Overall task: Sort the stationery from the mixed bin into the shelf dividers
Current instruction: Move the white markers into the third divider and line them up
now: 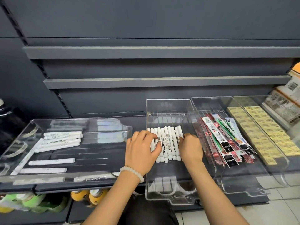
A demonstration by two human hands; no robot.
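Observation:
A row of several white markers (168, 143) lies side by side in the clear middle tray (168, 104) on the shelf. My left hand (142, 150) rests on the left end of the row, fingers curved over the markers. My right hand (190, 147) presses against the right end of the row, fingertips on the outermost marker. A wide clear bin (103, 125) on the left holds several loose white markers (62, 141) lying at mixed angles. Neither hand lifts a marker.
Right of the middle tray, a clear tray (211, 103) holds packaged pen refills (227, 140). Further right, another tray carries yellow boxed items (263, 130). Two bare grey shelf ledges (162, 82) run above. Plush toys (32, 202) sit below the shelf edge.

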